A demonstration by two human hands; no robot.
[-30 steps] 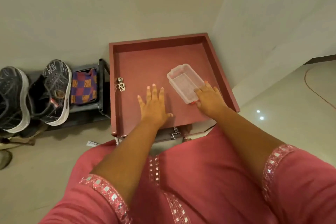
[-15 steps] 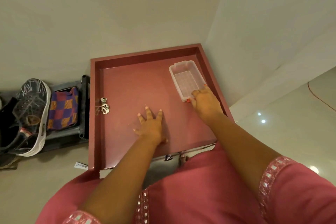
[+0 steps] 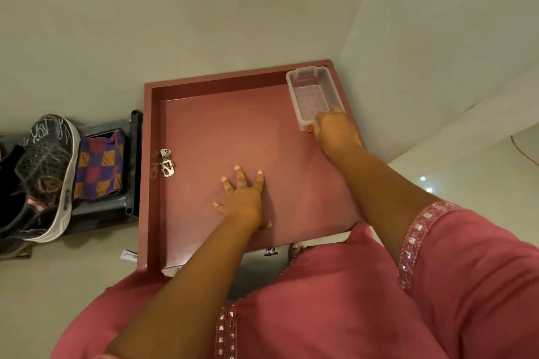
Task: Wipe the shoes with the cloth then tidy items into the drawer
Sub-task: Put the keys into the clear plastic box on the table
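Gripping container (image 3: 313, 95) near end, right hand (image 3: 335, 132) | long axis toward wall | left hand (image 3: 243, 201) spread

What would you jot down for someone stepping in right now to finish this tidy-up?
Left hand: flat, fingers spread, resting on the drawer floor, holding nothing.
Right hand: fingers on the near end of the clear plastic box; whether it has a grip or just pushes, I cannot tell.
Box sits in the drawer's far right corner. Keys lie by the drawer's left wall.
Checked cloth and shoe are on the rack, outside the drawer.
Done: box and keys in. Left: possibly the cloth, then shutting the drawer.
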